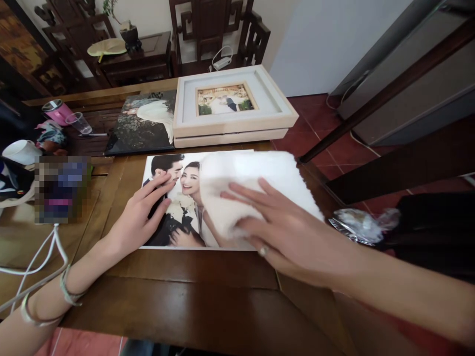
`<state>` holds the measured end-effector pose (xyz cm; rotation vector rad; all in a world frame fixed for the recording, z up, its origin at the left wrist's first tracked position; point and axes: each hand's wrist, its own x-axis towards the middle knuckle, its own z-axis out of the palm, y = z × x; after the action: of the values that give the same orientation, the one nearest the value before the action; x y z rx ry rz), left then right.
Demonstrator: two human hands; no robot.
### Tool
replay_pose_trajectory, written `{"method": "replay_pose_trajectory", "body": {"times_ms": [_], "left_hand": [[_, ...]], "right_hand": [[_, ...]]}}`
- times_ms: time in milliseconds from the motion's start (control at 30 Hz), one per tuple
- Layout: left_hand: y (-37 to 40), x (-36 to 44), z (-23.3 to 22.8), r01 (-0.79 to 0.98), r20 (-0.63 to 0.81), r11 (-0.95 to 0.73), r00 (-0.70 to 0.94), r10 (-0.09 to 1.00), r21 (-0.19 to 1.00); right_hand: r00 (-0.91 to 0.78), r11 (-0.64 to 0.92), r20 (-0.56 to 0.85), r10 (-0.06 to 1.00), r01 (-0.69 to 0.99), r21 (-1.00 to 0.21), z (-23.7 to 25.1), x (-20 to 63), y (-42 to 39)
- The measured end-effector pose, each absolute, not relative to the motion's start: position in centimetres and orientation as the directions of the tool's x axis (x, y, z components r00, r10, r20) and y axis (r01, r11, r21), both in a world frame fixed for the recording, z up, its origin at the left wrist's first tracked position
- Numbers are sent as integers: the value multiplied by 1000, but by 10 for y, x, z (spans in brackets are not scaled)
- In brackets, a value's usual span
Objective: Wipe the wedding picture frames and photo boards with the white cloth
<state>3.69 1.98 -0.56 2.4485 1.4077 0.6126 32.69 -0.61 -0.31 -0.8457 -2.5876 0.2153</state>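
A wedding photo panel (185, 217) of a couple lies flat on the brown wooden table. My left hand (143, 212) rests on its left part with fingers stretched out, holding nothing. Over the panel's right part is spread a fluffy white cloth (274, 168), which hides that side and reaches past its right edge. My right hand (282, 227) presses on the cloth from above, fingers spread over it and a fold gathered near the thumb; it looks slightly blurred. Behind the panel stand stacked pale wooden picture frames (237, 126), the top one with a wedding photo inside.
A dark photo panel (144, 121) lies left of the frames. Farther left are a pink cup (59, 113), a clear plastic cup (79, 123), a white mug (22, 152) and a blurred-out device (61, 190) with a white cable (55, 247). Crumpled plastic (356, 225) lies at right.
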Motion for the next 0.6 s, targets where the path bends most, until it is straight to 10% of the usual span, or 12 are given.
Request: {"method": "replay_pose_trajectory", "body": {"times_ms": [267, 600], "left_hand": [[20, 38, -5, 757, 247, -513, 449, 858, 406], [18, 35, -6, 754, 245, -518, 456, 856, 404]], "right_hand": [[-846, 903, 327, 420, 355, -240, 13, 315, -55], [-791, 847, 302, 532, 500, -182, 1, 334, 30]]}}
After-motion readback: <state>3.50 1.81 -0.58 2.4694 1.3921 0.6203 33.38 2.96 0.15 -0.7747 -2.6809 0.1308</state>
